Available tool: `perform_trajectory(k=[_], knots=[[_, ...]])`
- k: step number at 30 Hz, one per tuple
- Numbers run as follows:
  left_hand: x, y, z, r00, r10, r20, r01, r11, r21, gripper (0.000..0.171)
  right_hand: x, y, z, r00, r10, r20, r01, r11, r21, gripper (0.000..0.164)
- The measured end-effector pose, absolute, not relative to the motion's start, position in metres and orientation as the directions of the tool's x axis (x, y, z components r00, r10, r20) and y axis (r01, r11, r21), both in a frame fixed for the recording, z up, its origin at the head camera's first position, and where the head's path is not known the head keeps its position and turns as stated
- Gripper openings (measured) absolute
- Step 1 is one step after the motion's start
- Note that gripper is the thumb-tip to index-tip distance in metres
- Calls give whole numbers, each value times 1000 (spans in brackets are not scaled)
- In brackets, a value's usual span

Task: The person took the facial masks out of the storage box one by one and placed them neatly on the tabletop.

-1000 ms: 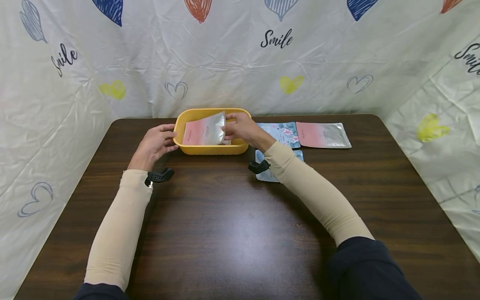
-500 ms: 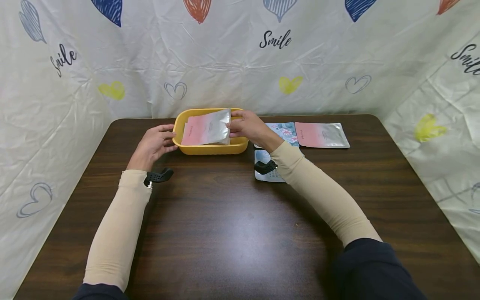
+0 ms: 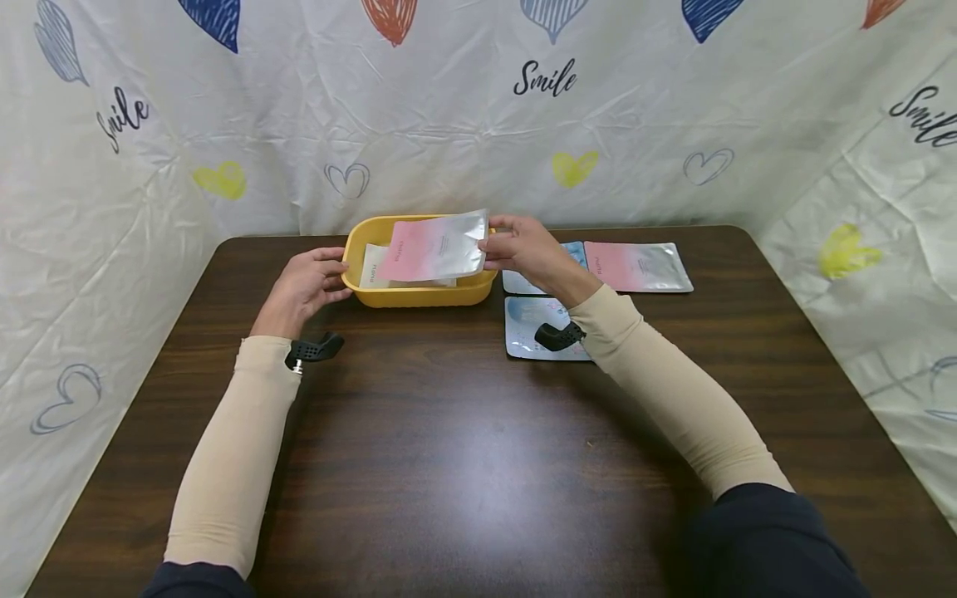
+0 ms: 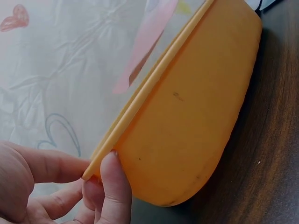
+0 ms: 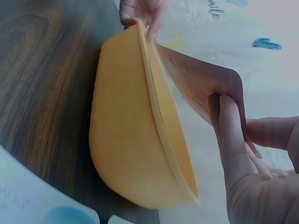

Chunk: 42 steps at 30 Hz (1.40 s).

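A yellow plastic basket (image 3: 419, 297) stands near the table's back edge. My left hand (image 3: 302, 282) pinches its left end, thumb and fingers at the rim in the left wrist view. Above the basket, my right hand (image 3: 534, 253) pinches the silver right edge of a pink-and-silver sachet (image 3: 434, 247), its thumb (image 5: 231, 126) on one face and fingers on the other. The sachet is tilted and raised over the rim. Under it, a cream-coloured sachet (image 3: 374, 270) lies in the basket, partly covered.
Right of the basket, another pink-and-silver sachet (image 3: 635, 267) lies flat on the dark wooden table (image 3: 449, 432). Beside it is a blue sachet (image 3: 519, 284), partly hidden by my right hand, and in front a light-blue sachet (image 3: 523, 332). A white printed cloth (image 3: 449, 158) hangs behind.
My right hand has lifted the pink-and-silver sachet up and to the right, uncovering the cream-coloured sachet below. My left hand has stayed at the basket's left rim.
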State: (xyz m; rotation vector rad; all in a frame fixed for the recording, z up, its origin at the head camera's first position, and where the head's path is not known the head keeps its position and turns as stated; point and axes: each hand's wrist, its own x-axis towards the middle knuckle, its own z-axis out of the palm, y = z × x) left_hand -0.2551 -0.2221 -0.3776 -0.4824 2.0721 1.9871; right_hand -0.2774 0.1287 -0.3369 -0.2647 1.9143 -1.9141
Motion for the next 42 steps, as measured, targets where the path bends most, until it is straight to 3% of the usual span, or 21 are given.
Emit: perform_trajectory(k=[42], knots=[[-256,-223,-380,-921,-78,-381,-383,23,923,48,-241,234,-333,-933,-334,-131,167,-81,-983,52]])
